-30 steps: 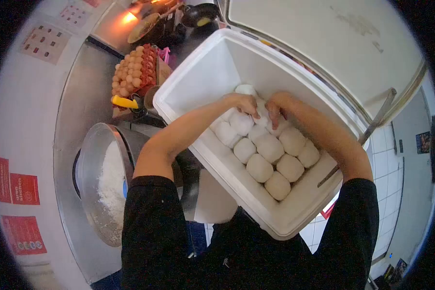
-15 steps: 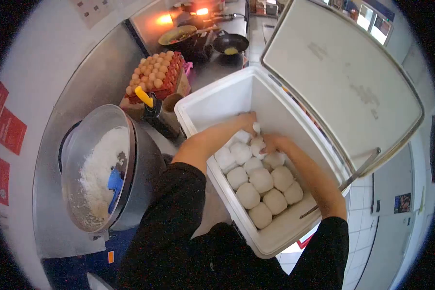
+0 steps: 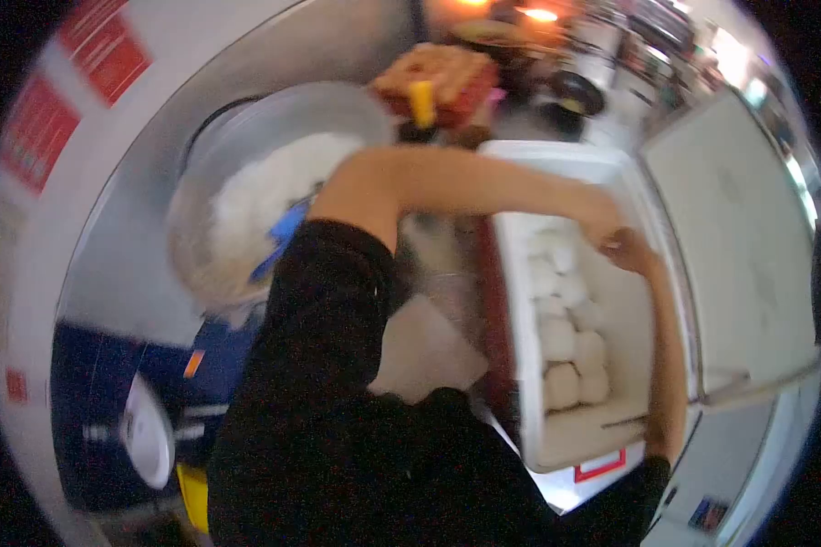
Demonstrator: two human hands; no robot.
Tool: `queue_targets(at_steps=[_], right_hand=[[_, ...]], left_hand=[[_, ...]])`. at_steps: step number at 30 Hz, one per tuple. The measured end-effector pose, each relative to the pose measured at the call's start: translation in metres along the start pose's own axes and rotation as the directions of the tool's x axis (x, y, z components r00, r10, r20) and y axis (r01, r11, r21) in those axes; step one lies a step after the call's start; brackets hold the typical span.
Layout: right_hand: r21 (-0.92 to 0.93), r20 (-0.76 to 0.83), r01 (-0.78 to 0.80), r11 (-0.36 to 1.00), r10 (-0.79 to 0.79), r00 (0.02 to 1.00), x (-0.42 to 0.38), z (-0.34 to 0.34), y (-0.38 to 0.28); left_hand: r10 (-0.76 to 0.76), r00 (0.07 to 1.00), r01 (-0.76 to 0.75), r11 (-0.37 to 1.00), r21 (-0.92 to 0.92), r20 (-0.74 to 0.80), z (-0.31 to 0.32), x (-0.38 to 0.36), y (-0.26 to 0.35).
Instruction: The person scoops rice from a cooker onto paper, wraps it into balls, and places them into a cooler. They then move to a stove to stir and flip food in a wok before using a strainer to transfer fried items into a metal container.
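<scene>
Inside an open white cooler box (image 3: 529, 419) lie several round white dough balls (image 3: 558, 339), stacked toward its left side. Over the box's right part, above the dough, my left hand (image 3: 602, 219) and my right hand (image 3: 631, 251) meet, fingers close together. Motion blur hides whether anything is between them. My left arm reaches across the box's left rim and my right arm runs along its right side. The raised lid (image 3: 730, 210) stands to the right.
To the left is a big round sieve (image 3: 187, 219) of white flour (image 3: 283, 187) with a blue scoop (image 3: 283, 239). Behind are egg trays (image 3: 442, 77), a yellow handle (image 3: 421, 102), a dark pan (image 3: 575, 94) and glowing orange light at the stove.
The view has turned left, so the box appears farther right. Both hands have risen off the dough balls and come together over the right part of the box.
</scene>
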State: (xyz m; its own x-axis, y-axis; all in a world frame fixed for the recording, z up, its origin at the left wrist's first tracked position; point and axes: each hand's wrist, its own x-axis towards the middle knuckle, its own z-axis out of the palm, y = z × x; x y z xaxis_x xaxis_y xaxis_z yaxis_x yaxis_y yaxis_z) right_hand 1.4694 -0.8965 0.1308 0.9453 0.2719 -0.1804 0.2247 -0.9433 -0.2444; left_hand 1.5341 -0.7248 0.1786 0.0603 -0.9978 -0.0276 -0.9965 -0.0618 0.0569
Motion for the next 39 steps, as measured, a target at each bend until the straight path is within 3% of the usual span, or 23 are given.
queue_targets(at_steps=[1,3,4,5,6,7,8,9,12,14,15,17,18,19,20,21,22,25,27,31,33,36,39], right_hand=[[0.153,-0.035,0.166,0.974,-0.163,0.986,-0.005,-0.009,0.005],[0.435,-0.306,0.125,0.892,0.017,0.952,-0.043,-0.039,-0.051],[0.238,-0.341,0.115,0.965,-0.028,0.940,-0.073,-0.062,-0.092],[0.303,-0.365,0.077,0.950,0.041,0.930,-0.108,-0.079,-0.138],[0.152,-0.383,0.069,0.986,-0.005,0.924,-0.141,-0.085,-0.161],[0.256,-0.350,0.014,0.966,0.080,0.933,-0.169,-0.086,-0.186],[0.308,-0.342,-0.022,0.951,0.132,0.931,-0.196,-0.081,-0.212],[0.356,-0.330,-0.056,0.933,0.181,0.926,-0.216,-0.075,-0.240],[0.560,-0.150,0.141,0.816,-0.067,0.986,-0.229,-0.037,-0.312],[0.715,-0.050,0.118,0.689,-0.118,0.992,-0.194,0.024,-0.356],[0.792,0.040,0.063,0.608,-0.154,0.987,-0.166,0.054,-0.377],[0.836,0.112,-0.120,0.536,0.048,0.993,-0.115,0.164,-0.396],[0.680,0.052,-0.148,0.718,0.154,0.987,-0.098,0.231,-0.400],[0.488,-0.034,-0.190,0.852,0.236,0.971,-0.084,0.284,-0.404],[0.494,-0.026,-0.185,0.850,0.227,0.974,-0.071,0.311,-0.411],[0.356,-0.103,-0.263,0.897,0.318,0.942,-0.065,0.333,-0.417],[0.214,-0.183,-0.353,0.911,0.392,0.902,-0.066,0.353,-0.423],[0.143,-0.353,-0.294,0.945,0.326,0.877,-0.063,0.392,-0.412],[0.138,-0.417,-0.263,0.955,0.297,0.859,-0.066,0.395,-0.412],[0.124,-0.491,-0.229,0.965,0.261,0.831,-0.066,0.405,-0.407],[0.159,-0.429,-0.265,0.951,0.309,0.849,-0.067,0.400,-0.409],[0.193,-0.443,-0.239,0.952,0.302,0.844,-0.065,0.405,-0.406],[0.196,-0.399,-0.269,0.943,0.327,0.856,-0.063,0.393,-0.411]], left_hand=[[-0.043,0.998,0.041,0.997,0.073,0.035,-0.041,-0.033,0.012],[0.005,0.954,-0.014,1.000,-0.026,-0.301,-0.101,-0.128,0.034],[-0.032,0.938,0.042,0.999,0.022,-0.344,-0.119,-0.173,0.036],[-0.040,0.919,0.075,0.995,0.073,-0.393,-0.132,-0.214,0.039],[-0.166,0.908,0.210,0.975,0.075,-0.385,-0.142,-0.259,0.048],[-0.282,0.879,0.333,0.940,0.073,-0.383,-0.149,-0.302,0.056],[-0.461,0.836,0.485,0.875,0.007,-0.297,-0.140,-0.341,0.053],[-0.486,0.832,0.501,0.865,-0.016,-0.268,-0.129,-0.381,0.051],[-0.637,0.735,0.672,0.642,-0.368,0.232,-0.034,-0.471,0.030],[-0.619,0.693,0.692,0.715,-0.099,0.370,0.029,-0.494,0.036],[-0.611,0.696,0.686,0.721,-0.098,0.377,0.060,-0.516,0.025],[-0.678,0.696,0.675,0.730,0.108,0.235,0.111,-0.556,0.012],[-0.755,0.597,0.757,0.642,0.120,0.272,0.086,-0.552,0.016],[-0.758,0.589,0.761,0.637,0.121,0.281,0.086,-0.556,0.011],[-0.803,0.569,0.794,0.593,0.139,0.176,0.087,-0.561,0.005],[-0.838,0.541,0.825,0.546,0.147,0.075,0.090,-0.566,0.000],[-0.845,0.525,0.829,0.535,0.162,0.106,0.088,-0.566,-0.011],[-0.803,0.548,0.808,0.581,0.100,0.236,0.022,-0.585,-0.052],[-0.732,0.643,0.731,0.675,0.105,0.227,-0.003,-0.616,-0.078],[-0.794,0.501,0.718,0.604,0.347,0.345,-0.053,-0.649,-0.084],[-0.804,0.456,0.688,0.590,0.422,0.381,-0.036,-0.655,-0.085],[-0.692,0.586,0.626,0.717,0.306,0.422,0.019,-0.668,-0.097],[-0.628,0.418,0.855,0.517,-0.050,0.657,0.038,-0.691,-0.084]])
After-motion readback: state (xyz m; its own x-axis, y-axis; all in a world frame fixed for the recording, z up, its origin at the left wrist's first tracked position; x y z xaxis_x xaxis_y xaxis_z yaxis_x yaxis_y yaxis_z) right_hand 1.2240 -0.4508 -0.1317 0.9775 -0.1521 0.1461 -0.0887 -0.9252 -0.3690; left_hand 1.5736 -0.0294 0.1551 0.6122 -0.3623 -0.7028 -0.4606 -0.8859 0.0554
